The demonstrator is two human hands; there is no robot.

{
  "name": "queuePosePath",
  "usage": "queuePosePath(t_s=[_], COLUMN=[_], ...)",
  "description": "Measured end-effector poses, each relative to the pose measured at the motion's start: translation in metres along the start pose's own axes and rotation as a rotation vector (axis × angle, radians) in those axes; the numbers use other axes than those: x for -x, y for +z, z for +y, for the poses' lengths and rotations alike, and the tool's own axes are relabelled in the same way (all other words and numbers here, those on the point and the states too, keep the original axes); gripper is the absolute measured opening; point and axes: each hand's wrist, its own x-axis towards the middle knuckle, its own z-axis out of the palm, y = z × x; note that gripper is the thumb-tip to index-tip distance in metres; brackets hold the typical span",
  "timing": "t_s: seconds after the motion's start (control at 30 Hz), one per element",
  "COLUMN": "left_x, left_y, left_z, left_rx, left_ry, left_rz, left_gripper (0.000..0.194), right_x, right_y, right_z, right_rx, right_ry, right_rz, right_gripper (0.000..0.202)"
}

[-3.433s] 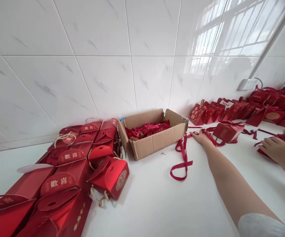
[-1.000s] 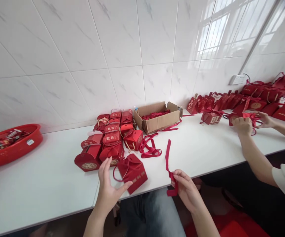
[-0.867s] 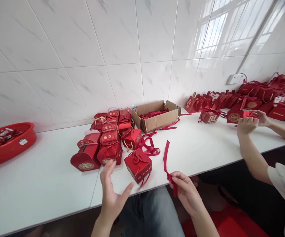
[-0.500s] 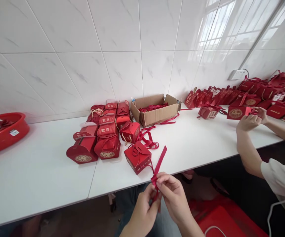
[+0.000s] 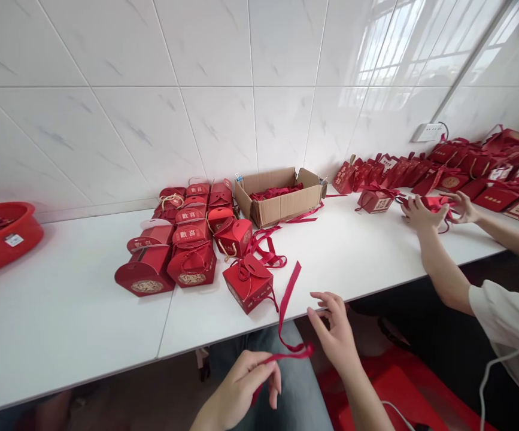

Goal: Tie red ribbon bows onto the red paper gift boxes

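Note:
My left hand (image 5: 252, 383) is closed on a red ribbon (image 5: 287, 299), low in front of the table edge and over my lap. From there the ribbon runs right, loops back and rises, its far end lying on the white table. To the right, my right hand (image 5: 334, 329) holds nothing, its thumb and fingers apart and near the table edge. Just beyond the ribbon sits a small red gift box (image 5: 249, 284) with a slotted top and a thin red cord hanging at its side.
Grouped red gift boxes (image 5: 191, 263) stand left of centre. Behind is a cardboard box (image 5: 281, 206) of red ribbons, with loose ribbon (image 5: 268, 257) before it. At far left is a red basin (image 5: 12, 242). On the right, a co-worker's hands (image 5: 425, 215) handle another red box.
My right hand has let go of the ribbon and moved right. My left hand has moved down and left with it. The co-worker's hands have shifted over their box.

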Motion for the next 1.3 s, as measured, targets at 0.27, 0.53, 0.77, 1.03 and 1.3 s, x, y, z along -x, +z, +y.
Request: queuePosePath(t_s=[0.27,0.53,0.77,1.03,1.3], left_x=[-0.003,0.005,-0.015,-0.043,-0.035], left_y=[0.012,-0.022,-0.083,-0.104,-0.120], left_z=[-0.001,0.003,0.032,0.039,0.031], left_rx=[-0.048,-0.346,-0.674,-0.871,-0.866], left_ry=[-0.090,0.012,0.419,0.320,0.276], left_rz=[-0.172,0.003,0.705,0.699,1.047], left_gripper=[0.031,0.027,0.030,0.017,0.019], right_x=[0.021,0.015,0.010,0.010,0.011], right_y=[0.021,0.017,0.011,0.004,-0.001], right_z=[-0.030,-0.011,-0.009,-0.001,0.001], right_rx=[0.194,0.346,0.236,0.045,-0.261], right_ry=[-0.118,0.013,0.071,0.170,0.276], right_rz=[-0.889,-0.784,-0.776,-0.690,-0.628], right_gripper=[0.032,0.035,0.040,0.038,0.026])
